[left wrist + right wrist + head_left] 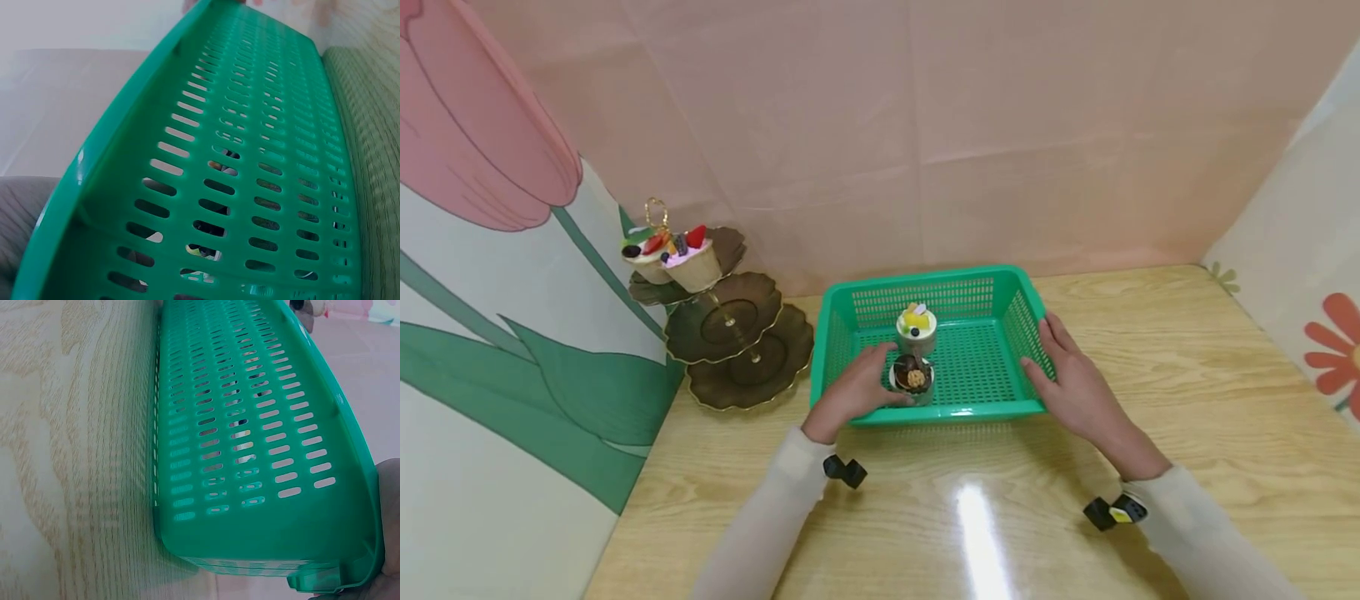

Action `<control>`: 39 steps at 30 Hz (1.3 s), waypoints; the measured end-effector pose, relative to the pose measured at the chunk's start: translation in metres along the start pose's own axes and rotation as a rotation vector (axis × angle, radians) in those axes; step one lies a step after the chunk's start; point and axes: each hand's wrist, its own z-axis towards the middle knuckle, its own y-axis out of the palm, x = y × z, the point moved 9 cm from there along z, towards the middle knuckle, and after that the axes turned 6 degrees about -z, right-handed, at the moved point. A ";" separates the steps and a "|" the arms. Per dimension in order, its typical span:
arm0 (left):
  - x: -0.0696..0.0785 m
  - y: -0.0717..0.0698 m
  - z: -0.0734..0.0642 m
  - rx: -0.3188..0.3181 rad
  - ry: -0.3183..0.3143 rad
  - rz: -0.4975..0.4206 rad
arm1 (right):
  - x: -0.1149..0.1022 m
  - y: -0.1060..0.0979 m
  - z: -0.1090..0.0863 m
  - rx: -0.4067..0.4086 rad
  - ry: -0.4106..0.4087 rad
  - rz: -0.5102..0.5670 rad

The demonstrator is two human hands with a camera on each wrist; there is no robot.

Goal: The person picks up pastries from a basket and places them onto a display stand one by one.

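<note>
In the head view, a green plastic basket [925, 412] with slotted walls stands on the table. My right hand [1078, 387] grips its right wall, thumb inside and fingers outside. My left hand [861, 387] reaches over the basket's near-left rim, its thumb and fingers curled about the left side of a chocolate-topped cupcake [914, 375]. Just behind that one, a cupcake with cream and yellow fruit [916, 321] stands upright in the basket. Both wrist views mostly show the basket's outer wall [206, 187]; part of my right hand [390, 519] shows at its rim in the right wrist view.
Left of the basket rises a three-tier brown stand [726, 321] with gold edges. Two fruit-topped cupcakes [692, 262] sit on its top tier, beneath a gold ring handle [657, 213]. A pink cloth backdrop [925, 125] hangs behind the wooden table [1150, 333].
</note>
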 end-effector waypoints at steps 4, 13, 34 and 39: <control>-0.002 0.003 0.004 -0.022 -0.015 -0.010 | 0.000 0.000 0.001 0.002 -0.001 0.003; -0.002 0.006 0.009 -0.054 -0.004 0.001 | -0.001 0.000 0.001 -0.014 -0.003 0.016; 0.003 -0.018 0.002 0.159 0.065 -0.082 | 0.000 0.002 0.001 -0.015 -0.009 0.015; 0.006 -0.024 0.000 0.195 0.092 -0.113 | -0.001 0.002 0.001 -0.013 -0.010 0.007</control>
